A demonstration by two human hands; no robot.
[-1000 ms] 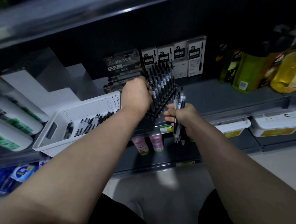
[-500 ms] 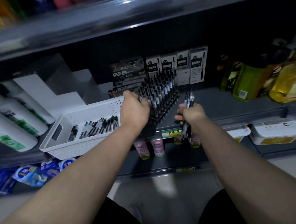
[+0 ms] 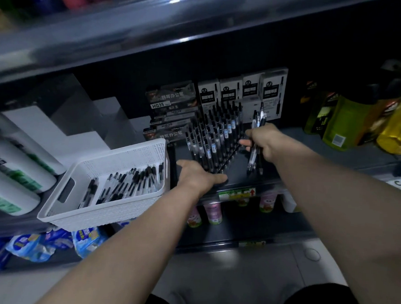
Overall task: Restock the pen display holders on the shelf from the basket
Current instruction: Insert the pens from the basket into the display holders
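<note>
In the head view, a white perforated basket (image 3: 113,207) is seen on the dark shelf (image 3: 311,143), with loose black-and-clear pens (image 3: 128,185) lying in its bottom. Just to the right of the basket, the pen display holder (image 3: 215,138) is stood on the same shelf, turned corner-on and packed with upright pens. The front corner of the holder's base is gripped by the left hand (image 3: 198,177), the fingers being set down its left side and the thumb stretched along its front edge. A small bundle of pens (image 3: 252,159) is clasped upright in the closed right hand (image 3: 268,141), just beside the holder's right edge, towards which one finger is extended. Behind the holder, boxed pen packs (image 3: 242,89) and dark boxes marked HQ35 (image 3: 172,99) are stacked against the back panel. Yellow and green bottles (image 3: 342,122) are placed well to the right, white bottles (image 3: 12,172) to the left, and small pink bottles (image 3: 212,211) on the shelf below
</note>
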